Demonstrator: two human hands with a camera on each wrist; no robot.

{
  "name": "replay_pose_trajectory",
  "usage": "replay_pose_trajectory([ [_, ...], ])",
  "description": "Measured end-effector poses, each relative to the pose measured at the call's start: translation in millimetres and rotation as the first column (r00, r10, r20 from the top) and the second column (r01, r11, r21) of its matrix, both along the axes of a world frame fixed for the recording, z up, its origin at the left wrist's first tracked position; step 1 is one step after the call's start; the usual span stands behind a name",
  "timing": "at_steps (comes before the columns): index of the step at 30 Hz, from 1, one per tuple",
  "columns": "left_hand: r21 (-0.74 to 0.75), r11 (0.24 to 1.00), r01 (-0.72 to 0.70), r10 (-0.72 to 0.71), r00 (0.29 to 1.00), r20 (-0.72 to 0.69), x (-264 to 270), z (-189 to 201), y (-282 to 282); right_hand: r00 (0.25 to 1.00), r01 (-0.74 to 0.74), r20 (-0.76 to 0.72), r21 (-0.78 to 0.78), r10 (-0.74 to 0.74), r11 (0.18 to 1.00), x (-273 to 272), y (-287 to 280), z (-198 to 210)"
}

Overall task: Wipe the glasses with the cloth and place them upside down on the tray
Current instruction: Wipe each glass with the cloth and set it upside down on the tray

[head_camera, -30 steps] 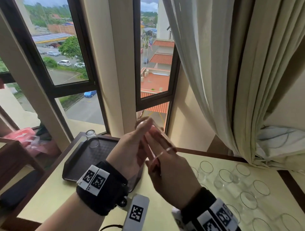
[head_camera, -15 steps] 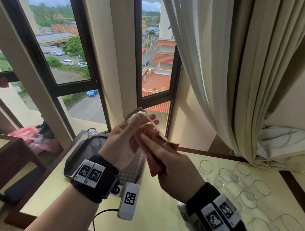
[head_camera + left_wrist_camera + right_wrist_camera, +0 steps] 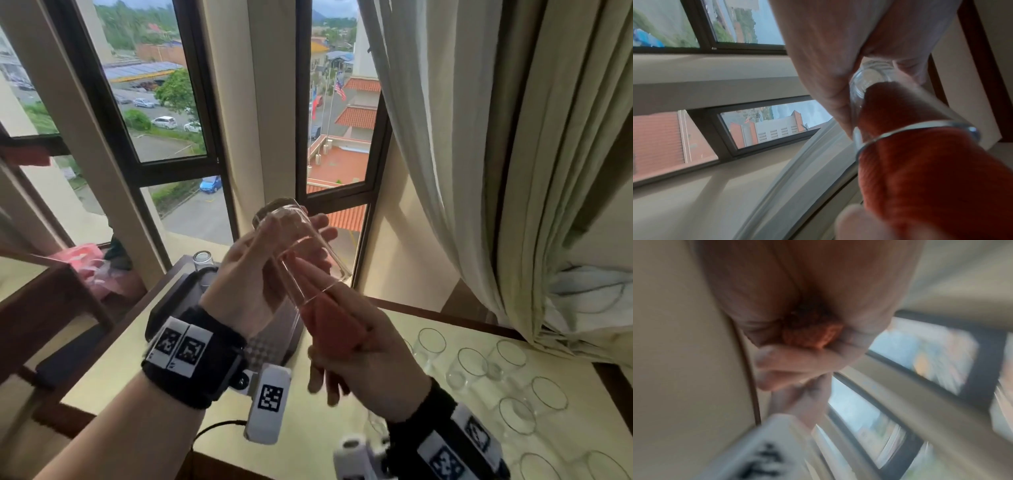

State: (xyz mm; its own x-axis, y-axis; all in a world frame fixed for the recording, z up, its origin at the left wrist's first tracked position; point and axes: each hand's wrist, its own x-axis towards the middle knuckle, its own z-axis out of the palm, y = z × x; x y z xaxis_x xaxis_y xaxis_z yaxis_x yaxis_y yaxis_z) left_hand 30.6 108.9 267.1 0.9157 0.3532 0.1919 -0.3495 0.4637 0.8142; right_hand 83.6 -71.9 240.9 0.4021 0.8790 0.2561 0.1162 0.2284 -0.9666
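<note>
My left hand [image 3: 270,260] grips a clear glass [image 3: 294,240] tilted in the air above the table, its base up and away, its mouth toward my right hand [image 3: 346,342]. The right hand holds an orange-red cloth [image 3: 329,318] and pushes it into the glass's mouth. In the left wrist view the cloth [image 3: 920,162] fills the glass [image 3: 869,81] past its rim. The right wrist view is blurred; cloth [image 3: 813,334] shows between curled fingers. A dark tray [image 3: 178,301] lies on the table behind my left wrist, with one glass [image 3: 202,263] upside down at its far corner.
Several clear glasses [image 3: 513,387] stand mouth up on the pale table [image 3: 109,370] at the right. A curtain [image 3: 479,137] hangs at the right above them. Windows and a pillar lie straight ahead. A dark wooden chair [image 3: 44,308] stands at the left.
Both hands have risen with the glass. The cloth, first bunched at the mouth, now reaches deeper into the glass.
</note>
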Motion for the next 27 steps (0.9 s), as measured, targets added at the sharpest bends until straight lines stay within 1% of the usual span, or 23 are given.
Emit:
replay_pose_trajectory([
  [1, 0.016, 1.000, -0.024, 0.024, 1.000, 0.002, -4, 0, 0, 0.938, 0.151, 0.318, -0.022, -0.137, 0.988, 3, 1, 1],
  [2, 0.033, 0.998, -0.045, 0.045, 0.999, -0.003, -7, -2, -1, 0.739, 0.298, 0.630, 0.011, -0.237, 0.955, 5, 3, 3],
  [3, 0.056, 0.997, -0.057, 0.058, 0.998, -0.011, -10, -4, -3, 0.509, 0.389, 0.820, 0.053, -0.263, 0.920, 4, 8, 1],
  [4, 0.081, 0.995, -0.056, 0.057, 0.998, -0.016, -13, -7, -6, 0.361, 0.453, 0.890, 0.095, -0.280, 0.886, 2, 13, -3],
  [5, 0.101, 0.994, -0.051, 0.053, 0.998, -0.017, -15, -10, -9, 0.300, 0.473, 0.895, 0.163, -0.332, 0.866, 0, 19, -9],
  [6, 0.111, 0.993, -0.047, 0.048, 0.999, -0.014, -18, -13, -10, 0.309, 0.448, 0.872, 0.218, -0.379, 0.867, -3, 25, -15],
  [7, 0.118, 0.992, -0.046, 0.048, 0.999, -0.010, -21, -15, -10, 0.424, 0.377, 0.818, 0.231, -0.389, 0.897, -6, 29, -16],
  [8, 0.126, 0.991, -0.048, 0.049, 0.999, -0.005, -23, -17, -7, 0.631, 0.279, 0.701, 0.196, -0.334, 0.940, -7, 31, -16],
  [9, 0.142, 0.989, -0.048, 0.048, 0.999, 0.000, -27, -19, -3, 0.854, 0.147, 0.482, 0.135, -0.195, 0.980, -9, 31, -14],
  [10, 0.157, 0.986, -0.054, 0.055, 0.998, 0.000, -29, -22, 2, 0.977, -0.013, 0.214, 0.080, -0.004, 0.997, -12, 29, -11],
  [11, 0.168, 0.984, -0.066, 0.069, 0.998, -0.007, -32, -24, 7, 0.992, -0.124, -0.025, 0.076, 0.126, 0.989, -15, 28, -10],
  [12, 0.173, 0.982, -0.082, 0.086, 0.996, -0.014, -34, -28, 12, 0.961, -0.179, -0.196, 0.105, 0.197, 0.978, -17, 30, -11],
  [13, 0.170, 0.980, -0.107, 0.112, 0.993, -0.022, -35, -31, 17, 0.917, -0.202, -0.319, 0.142, 0.238, 0.969, -19, 34, -14],
  [15, 0.164, 0.973, -0.164, 0.172, 0.984, -0.034, -35, -34, 26, 0.823, -0.209, -0.483, 0.231, 0.298, 0.950, -19, 44, -21],
  [17, 0.148, 0.969, -0.199, 0.207, 0.977, -0.044, -35, -36, 41, 0.764, -0.173, -0.584, 0.224, 0.275, 0.959, -20, 55, -27],
  [20, 0.105, 0.965, -0.242, 0.247, 0.968, -0.044, -38, -41, 74, 0.762, -0.140, -0.620, 0.123, 0.186, 0.982, -16, 69, -36],
  [21, 0.089, 0.958, -0.271, 0.276, 0.960, -0.041, -40, -42, 87, 0.786, -0.128, -0.601, 0.076, 0.148, 0.989, -14, 74, -39],
  [22, 0.083, 0.948, -0.307, 0.311, 0.949, -0.042, -42, -46, 102, 0.832, -0.105, -0.545, 0.023, 0.101, 0.994, -11, 80, -42],
  [23, 0.091, 0.937, -0.338, 0.343, 0.938, -0.049, -44, -50, 117, 0.899, -0.057, -0.436, -0.035, 0.036, 0.998, -8, 86, -47],
  [24, 0.114, 0.922, -0.371, 0.379, 0.923, -0.064, -46, -56, 132, 0.963, 0.019, -0.265, -0.083, -0.041, 0.996, -5, 93, -52],
  [25, 0.146, 0.904, -0.402, 0.416, 0.905, -0.087, -48, -64, 147, 0.992, 0.109, -0.055, -0.103, -0.115, 0.989, -3, 100, -59],
  [26, 0.185, 0.880, -0.438, 0.461, 0.880, -0.113, -49, -73, 161, 0.975, 0.184, 0.144, -0.111, -0.167, 0.977, 0, 106, -68],
  [27, 0.233, 0.851, -0.471, 0.510, 0.848, -0.146, -51, -82, 173, 0.930, 0.247, 0.308, -0.121, -0.200, 0.962, 3, 113, -78],
])
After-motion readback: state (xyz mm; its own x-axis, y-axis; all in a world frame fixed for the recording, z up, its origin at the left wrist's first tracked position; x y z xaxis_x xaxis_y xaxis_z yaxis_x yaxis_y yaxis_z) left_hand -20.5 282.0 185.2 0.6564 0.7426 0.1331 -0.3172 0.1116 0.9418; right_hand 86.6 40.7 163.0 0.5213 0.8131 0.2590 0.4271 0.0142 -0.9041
